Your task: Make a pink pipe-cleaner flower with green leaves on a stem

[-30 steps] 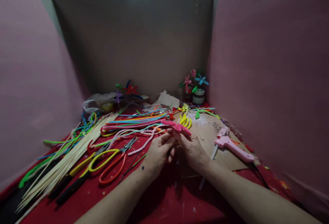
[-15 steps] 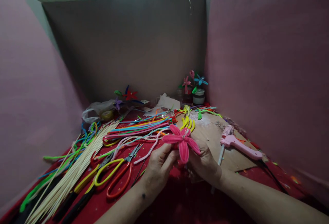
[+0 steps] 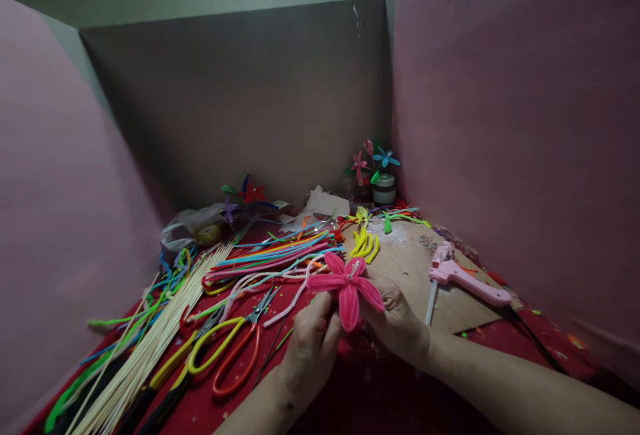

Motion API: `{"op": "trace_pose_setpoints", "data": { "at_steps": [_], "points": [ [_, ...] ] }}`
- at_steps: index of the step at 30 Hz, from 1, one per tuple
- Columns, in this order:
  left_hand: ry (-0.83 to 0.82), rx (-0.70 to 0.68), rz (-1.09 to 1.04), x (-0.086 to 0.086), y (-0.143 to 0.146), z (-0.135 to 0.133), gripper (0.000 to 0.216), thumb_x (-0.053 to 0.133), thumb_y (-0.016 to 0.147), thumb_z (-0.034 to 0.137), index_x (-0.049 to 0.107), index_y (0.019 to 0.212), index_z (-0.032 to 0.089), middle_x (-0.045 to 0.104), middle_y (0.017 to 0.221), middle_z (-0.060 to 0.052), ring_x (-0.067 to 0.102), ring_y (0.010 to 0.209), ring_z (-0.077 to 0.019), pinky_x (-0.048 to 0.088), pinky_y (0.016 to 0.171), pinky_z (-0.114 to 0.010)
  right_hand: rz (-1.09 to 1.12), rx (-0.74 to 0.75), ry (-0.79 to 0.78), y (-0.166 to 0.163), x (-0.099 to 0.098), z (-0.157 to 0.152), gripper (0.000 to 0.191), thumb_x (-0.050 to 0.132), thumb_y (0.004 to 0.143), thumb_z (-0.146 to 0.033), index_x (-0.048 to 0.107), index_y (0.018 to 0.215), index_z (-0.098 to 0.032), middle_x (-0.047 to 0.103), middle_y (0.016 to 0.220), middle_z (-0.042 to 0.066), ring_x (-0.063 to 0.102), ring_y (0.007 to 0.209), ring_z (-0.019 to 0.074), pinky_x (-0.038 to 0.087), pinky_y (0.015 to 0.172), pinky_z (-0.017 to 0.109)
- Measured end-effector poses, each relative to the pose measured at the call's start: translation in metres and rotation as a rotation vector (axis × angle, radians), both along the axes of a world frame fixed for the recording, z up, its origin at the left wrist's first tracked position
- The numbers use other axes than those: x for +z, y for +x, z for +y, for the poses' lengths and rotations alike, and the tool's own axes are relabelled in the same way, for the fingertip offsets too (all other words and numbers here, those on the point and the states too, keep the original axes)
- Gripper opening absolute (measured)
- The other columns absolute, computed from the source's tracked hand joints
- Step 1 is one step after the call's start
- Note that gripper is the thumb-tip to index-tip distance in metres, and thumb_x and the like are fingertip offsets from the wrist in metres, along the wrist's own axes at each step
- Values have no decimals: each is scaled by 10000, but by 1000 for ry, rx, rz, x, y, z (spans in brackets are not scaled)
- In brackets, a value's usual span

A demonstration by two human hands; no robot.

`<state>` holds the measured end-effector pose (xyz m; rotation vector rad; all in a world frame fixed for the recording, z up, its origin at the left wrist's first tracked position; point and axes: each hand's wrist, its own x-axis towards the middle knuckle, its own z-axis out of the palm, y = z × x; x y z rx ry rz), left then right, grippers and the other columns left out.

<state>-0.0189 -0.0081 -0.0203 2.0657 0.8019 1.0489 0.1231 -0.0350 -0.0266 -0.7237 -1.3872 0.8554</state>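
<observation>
A bright pink pipe-cleaner flower point(image 3: 349, 303) with looped petals faces up in front of me. My left hand point(image 3: 311, 336) is closed under its left petals, fingers curled in. From the right, my right hand point(image 3: 400, 323) grips it from below, its fingertips partly hidden behind the petals. Whatever stem lies under the bloom is out of sight. Left of my hands lie scissors point(image 3: 236, 372) with one red and one yellow handle loop, and pliers point(image 3: 173, 360) with yellow and black handles.
A pink glue gun point(image 3: 467, 280) rests on a brown board point(image 3: 400, 265) at the right, near yellow pipe-cleaner pieces point(image 3: 367, 246). Bamboo sticks point(image 3: 155, 342) and a bundle of coloured pipe cleaners point(image 3: 280, 256) spread leftward. Finished flowers point(image 3: 373, 162) stand at the back by a jar point(image 3: 385, 190).
The flower has shifted slightly left and down and tilted a little, with both hands still at it. My left hand has dropped slightly lower. The whole view has shifted a bit too.
</observation>
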Motion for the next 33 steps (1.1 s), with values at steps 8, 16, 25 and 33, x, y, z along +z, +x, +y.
{"op": "trace_pose_setpoints", "data": {
  "at_steps": [8,16,25,33],
  "points": [
    [-41,70,-68,0,6,1,204,514,778,202,494,575,196,468,513,32,420,483,-104,330,516,-223,62,-14,-22,0,6,2,301,576,790,-408,640,584,-197,558,657,28,493,645,154,427,554,254],
    [-475,-82,-225,25,21,10,313,497,827,391,523,632,146,536,510,7,424,400,-74,332,460,-217,278,127,-270,4,25,23,315,576,765,-480,675,843,-192,560,561,-13,476,435,104,375,401,215],
    [-923,-295,-411,25,15,28,354,484,838,411,593,885,78,651,676,-98,583,515,-128,427,510,-228,660,80,-460,21,26,52,221,705,642,-355,629,754,-181,635,613,-8,553,499,124,411,441,231],
    [-891,-221,-323,11,14,29,300,531,814,383,613,885,103,626,702,-50,550,535,-95,421,532,-218,665,49,-505,26,19,51,233,689,638,-325,627,809,-179,680,677,9,585,523,140,383,389,223]
  ]
}}
